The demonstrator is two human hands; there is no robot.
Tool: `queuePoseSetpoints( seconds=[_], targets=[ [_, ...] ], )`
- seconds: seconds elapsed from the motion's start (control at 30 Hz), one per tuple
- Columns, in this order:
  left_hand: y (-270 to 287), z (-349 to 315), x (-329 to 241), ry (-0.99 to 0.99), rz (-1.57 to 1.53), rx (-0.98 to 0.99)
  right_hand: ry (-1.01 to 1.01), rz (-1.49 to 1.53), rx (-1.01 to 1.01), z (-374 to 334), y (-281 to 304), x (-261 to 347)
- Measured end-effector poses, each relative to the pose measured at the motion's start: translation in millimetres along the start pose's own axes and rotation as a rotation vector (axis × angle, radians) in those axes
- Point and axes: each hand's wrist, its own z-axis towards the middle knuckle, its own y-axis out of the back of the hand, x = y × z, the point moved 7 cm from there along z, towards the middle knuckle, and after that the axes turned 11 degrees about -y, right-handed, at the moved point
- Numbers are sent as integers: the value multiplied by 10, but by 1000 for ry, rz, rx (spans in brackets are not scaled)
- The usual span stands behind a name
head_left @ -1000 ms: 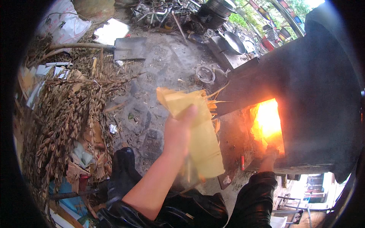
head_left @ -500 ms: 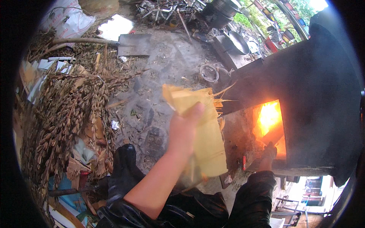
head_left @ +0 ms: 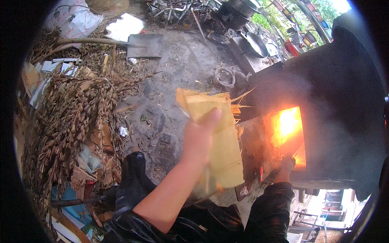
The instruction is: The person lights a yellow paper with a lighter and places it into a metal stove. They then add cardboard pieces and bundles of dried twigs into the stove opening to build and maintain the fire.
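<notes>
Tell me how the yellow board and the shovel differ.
The yellow board is held in the left hand; the shovel lies with its blade on the ground. The board is yellow; the shovel's blade is grey. The board has a splintered edge; the shovel has a long handle. Both have a broad, flat face.

Red lettering (head_left: 69,30) | on white sack (head_left: 83,19) | mostly too blurred to read

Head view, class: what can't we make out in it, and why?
All in the head view:
Left hand: fingers mostly hidden behind the flat yellow splintered board.
Right hand: exact grip unclear against glare of the bright orange fire.
Large black stove: inside washed out by glare; right end lost in dark rim.
</notes>
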Motion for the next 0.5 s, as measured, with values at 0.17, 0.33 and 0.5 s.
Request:
queuePoseSetpoints(
  seconds=[0.17,0.33,0.5],
  targets=[
    [-8,0,-12,-15,-7,4,51,-27,21,13,-16,-16],
    [7,15,29,-5,-6,14,80,-36,46,-105,-73,-14],
    [29,27,66,45,11,55,102,-39,74,-236,-137,12]
  ],
)
